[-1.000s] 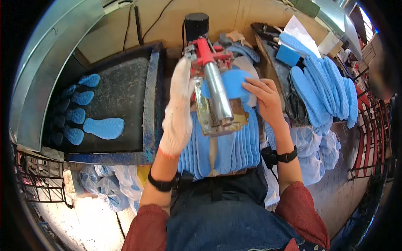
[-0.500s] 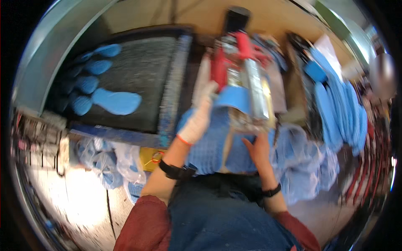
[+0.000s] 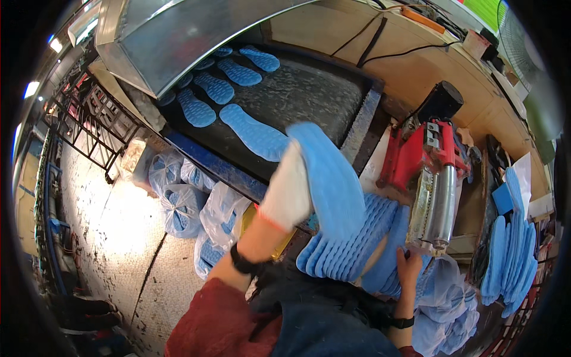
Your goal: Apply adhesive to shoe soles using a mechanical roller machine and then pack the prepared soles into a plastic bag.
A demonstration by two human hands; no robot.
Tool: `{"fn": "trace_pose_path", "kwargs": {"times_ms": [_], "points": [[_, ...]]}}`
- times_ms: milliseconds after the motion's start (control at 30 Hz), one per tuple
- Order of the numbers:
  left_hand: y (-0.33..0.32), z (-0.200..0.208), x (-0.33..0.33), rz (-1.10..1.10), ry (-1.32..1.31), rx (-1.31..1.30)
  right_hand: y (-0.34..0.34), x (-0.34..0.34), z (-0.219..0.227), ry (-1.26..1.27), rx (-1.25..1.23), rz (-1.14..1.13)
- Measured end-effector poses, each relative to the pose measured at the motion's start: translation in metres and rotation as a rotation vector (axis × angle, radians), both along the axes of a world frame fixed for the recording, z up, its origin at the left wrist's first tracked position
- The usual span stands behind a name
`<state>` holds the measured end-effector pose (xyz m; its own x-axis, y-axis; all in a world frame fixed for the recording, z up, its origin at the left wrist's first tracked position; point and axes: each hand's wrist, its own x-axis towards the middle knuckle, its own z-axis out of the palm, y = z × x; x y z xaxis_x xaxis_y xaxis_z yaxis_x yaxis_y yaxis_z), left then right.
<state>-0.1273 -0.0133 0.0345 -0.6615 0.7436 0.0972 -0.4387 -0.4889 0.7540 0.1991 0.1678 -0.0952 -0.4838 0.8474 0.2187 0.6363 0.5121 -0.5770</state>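
My left hand (image 3: 286,193), in a white glove, grips a blue shoe sole (image 3: 333,181) and holds it tilted above the near right corner of a black conveyor belt (image 3: 309,83). Several blue soles lie on the belt, the nearest one (image 3: 253,132) just beyond the glove. My bare right hand (image 3: 409,269) is closed at the edge of a blue sole (image 3: 388,253), under the metal rollers (image 3: 440,205) of a red roller machine (image 3: 410,156); its fingertips are partly hidden. Left of it stands a row of upright blue soles (image 3: 339,253).
A metal hood (image 3: 178,47) covers the belt's far left part. Plastic bags (image 3: 178,208) of blue soles lie on the floor at left, with more bags (image 3: 446,309) at lower right. More soles (image 3: 508,262) stand stacked at right. A black rack (image 3: 89,119) stands far left.
My view has swung left. My left hand has moved from the roller machine to the belt, carrying a blue sole. My right hand stays below the rollers, its fingers now closed.
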Motion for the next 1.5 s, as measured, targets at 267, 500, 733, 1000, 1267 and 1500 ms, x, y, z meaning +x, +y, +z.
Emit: {"fn": "trace_pose_path", "kwargs": {"times_ms": [267,500,733,1000,1267,1500], "points": [[0.062,-0.042,-0.204,0.591,-0.316,-0.343,0.016,0.018,0.003,-0.144,-0.366,-0.088],[0.061,-0.002,-0.174,0.721,0.509,-1.008,0.027,0.048,0.056,0.597,-0.358,0.042],[0.091,0.032,0.048,0.065,0.381,-0.075,0.071,0.024,0.143,0.072,0.548,0.081],[0.14,0.032,0.111,-0.018,0.851,-0.017,0.042,0.014,0.141,0.439,0.229,0.249],[0.133,-0.043,0.089,-0.275,0.612,-0.129,0.003,0.032,0.051,0.589,-0.662,-0.046],[0.059,-0.046,0.097,-0.523,0.25,-0.307,-0.028,-0.029,-0.022,0.091,-0.208,0.314]]}}
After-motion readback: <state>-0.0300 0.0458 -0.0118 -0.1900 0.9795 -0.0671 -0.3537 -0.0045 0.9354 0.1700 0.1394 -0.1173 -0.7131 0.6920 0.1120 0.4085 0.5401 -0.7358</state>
